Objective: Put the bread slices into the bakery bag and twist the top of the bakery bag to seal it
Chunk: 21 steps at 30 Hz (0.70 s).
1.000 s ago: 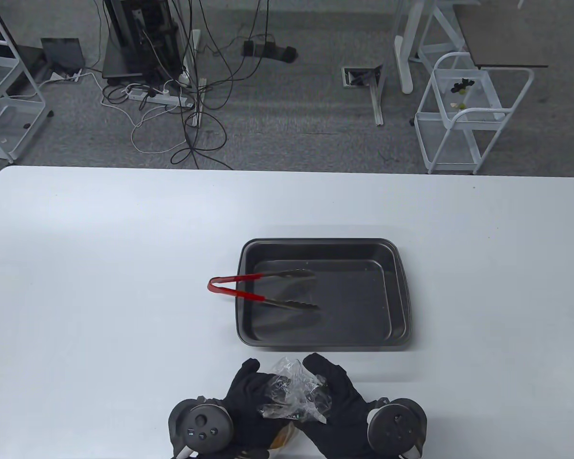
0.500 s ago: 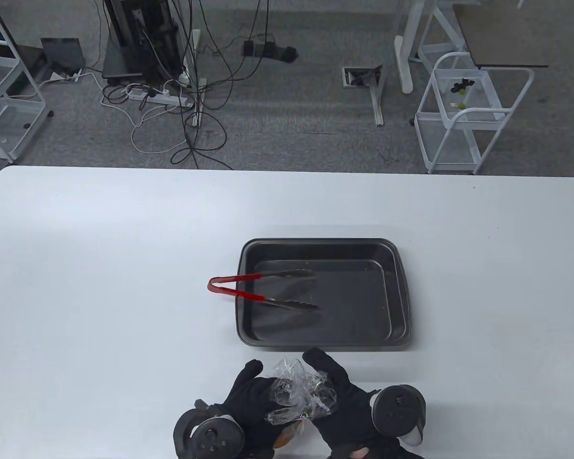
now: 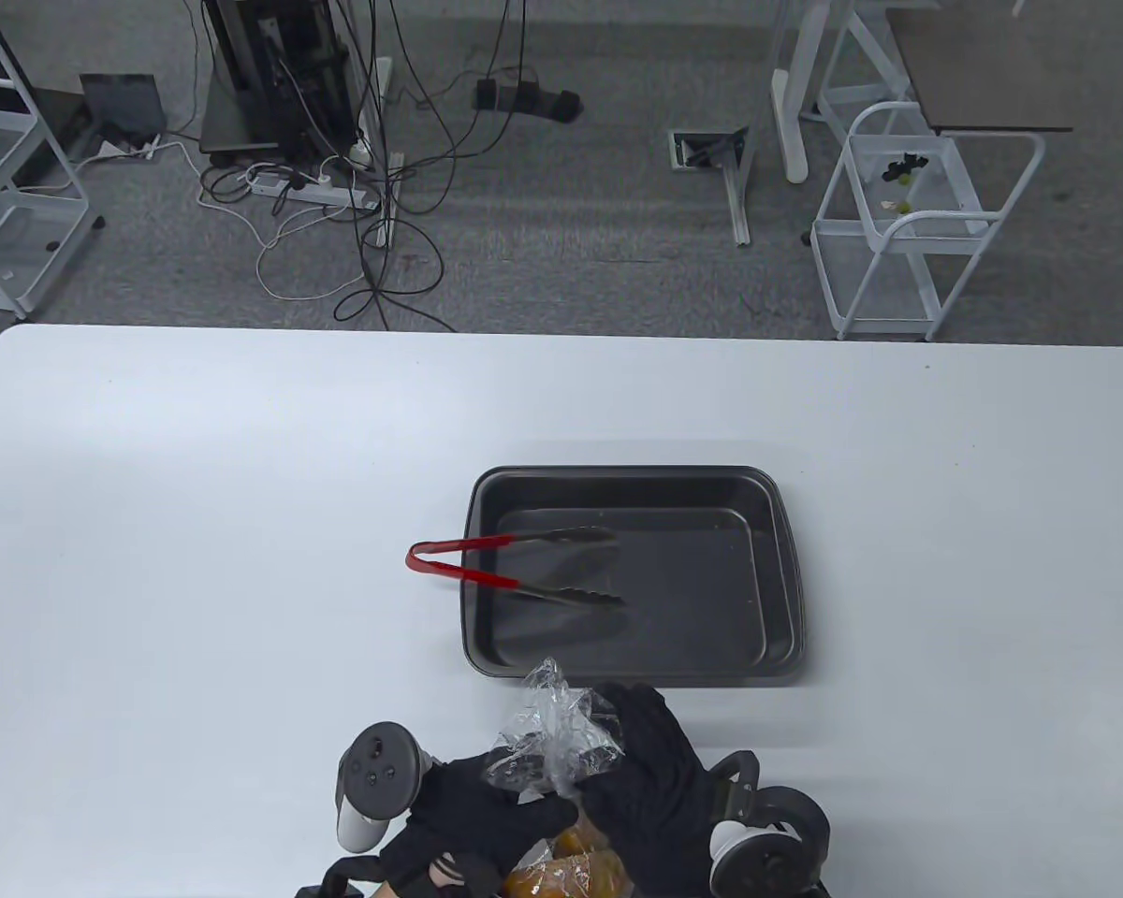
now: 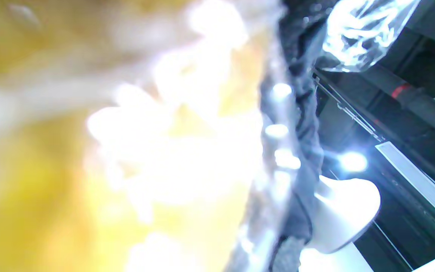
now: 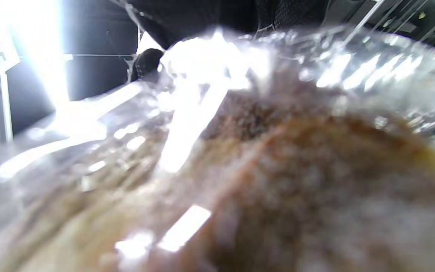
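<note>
Table view, with the dark baking tray (image 3: 786, 580) as landmark. On the white counter (image 3: 196, 561), just on the near side of the tray's front rim, we see both gloved hands closed around the neck of the clear bakery bag (image 3: 552, 734). The left hand (image 3: 487, 823) comes in from the near-left of the tray's front edge, rolled so that its tracker (image 3: 379, 772) faces up and to the left; its fingers (image 3: 533, 812) are curled round the bag's neck from the left. The right hand (image 3: 646, 786) sits directly in front of the tray's front rim, its tracker (image 3: 767, 847) low toward the near edge of the counter, and its fingers (image 3: 632, 711) wrap the gathered plastic from the right. We note the crumpled top of the bag rising between the two hands and nearly reaching the tray's front rim. The bread slices (image 3: 571, 865) lie inside the bag, below the hands, farther from the tray. Red-handled tongs (image 3: 515, 566) lie across the tray's left rim, tips inside the tray. In the left wrist view the bread (image 4: 108, 151) fills the frame as a yellow blur; in the right wrist view we see brown crust behind glossy plastic (image 5: 278, 170).
</note>
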Each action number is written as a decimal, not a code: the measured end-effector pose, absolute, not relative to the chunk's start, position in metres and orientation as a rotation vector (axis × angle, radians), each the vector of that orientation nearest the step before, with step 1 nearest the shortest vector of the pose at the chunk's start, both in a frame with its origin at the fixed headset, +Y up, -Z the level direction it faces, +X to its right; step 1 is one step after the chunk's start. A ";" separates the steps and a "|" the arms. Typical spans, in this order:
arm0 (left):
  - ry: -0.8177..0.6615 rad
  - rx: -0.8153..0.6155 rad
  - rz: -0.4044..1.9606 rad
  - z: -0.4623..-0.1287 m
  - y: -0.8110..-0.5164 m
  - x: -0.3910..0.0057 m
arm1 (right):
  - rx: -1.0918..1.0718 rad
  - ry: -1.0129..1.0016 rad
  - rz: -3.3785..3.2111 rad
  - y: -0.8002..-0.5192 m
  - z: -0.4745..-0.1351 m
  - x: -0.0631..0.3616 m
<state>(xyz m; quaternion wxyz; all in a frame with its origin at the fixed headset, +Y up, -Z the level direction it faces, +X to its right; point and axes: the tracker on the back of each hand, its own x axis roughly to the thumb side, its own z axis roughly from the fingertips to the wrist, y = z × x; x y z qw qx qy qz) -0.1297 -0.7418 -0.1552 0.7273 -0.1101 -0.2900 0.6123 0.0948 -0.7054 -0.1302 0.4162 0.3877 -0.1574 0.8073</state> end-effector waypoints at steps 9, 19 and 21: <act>-0.594 -0.057 1.145 -0.146 -0.730 -0.129 | 0.737 -0.223 1.826 -0.708 -0.133 0.102; -0.545 0.003 1.152 -0.143 -0.729 -0.131 | 1.028 -0.532 2.078 -0.696 -0.118 0.103; -0.556 -0.012 1.198 -0.144 -0.730 -0.132 | 1.163 -0.631 2.198 -0.691 -0.116 0.105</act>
